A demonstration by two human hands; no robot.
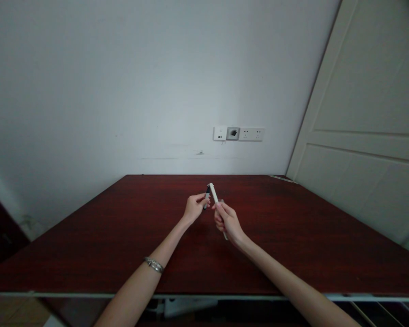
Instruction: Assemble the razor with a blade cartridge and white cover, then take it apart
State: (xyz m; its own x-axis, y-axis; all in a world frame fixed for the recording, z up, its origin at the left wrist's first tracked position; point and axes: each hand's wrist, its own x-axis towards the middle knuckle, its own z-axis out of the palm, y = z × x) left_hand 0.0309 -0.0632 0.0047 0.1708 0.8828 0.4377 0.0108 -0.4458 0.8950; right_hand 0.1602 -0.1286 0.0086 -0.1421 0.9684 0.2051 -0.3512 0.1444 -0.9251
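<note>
Over the middle of the dark red table (88,245), two slim things were held up close together. The left hand (193,209) was pinched on a small grey-and-black tube (207,195); the right hand (230,225) was closed around a white stick (214,193), whose lower end showed below the grip. Judging by the pose, the step in hand was lining up the upper ends of the two, which met or nearly met; whether they touched was too small to tell. The next move seemed to call for a firm grip on the stick and small, careful turns of the tube, so that neither end slipped past the other. The stick's long axis sloped from its lower end, on the near side, up and leftward toward the wall (157,91). The tube was shorter and stood steeper, with a black part near its top and a slight lean to the right, so the pair made a narrow upside-down V. Which end of the stick was its working end could not be told. A bracelet (154,265) circled the left forearm (136,288), well back from both things.
</note>
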